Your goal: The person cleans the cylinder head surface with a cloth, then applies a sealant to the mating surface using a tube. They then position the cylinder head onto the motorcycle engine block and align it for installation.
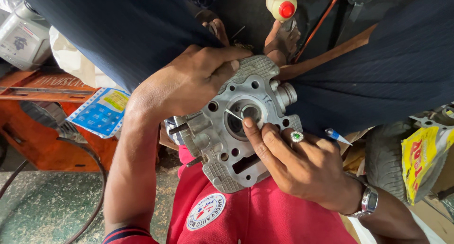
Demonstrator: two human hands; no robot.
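One grey metal cylinder head [236,130], pitted and full of bolt holes, rests on the lap. The left hand [189,83] grips its top edge. The right hand [293,163] pinches one thin white stick [233,114] at the round central bore.

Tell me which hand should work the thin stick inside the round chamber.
Right: the right hand pinches the thin stick at the chamber; the left hand grips the cylinder head.
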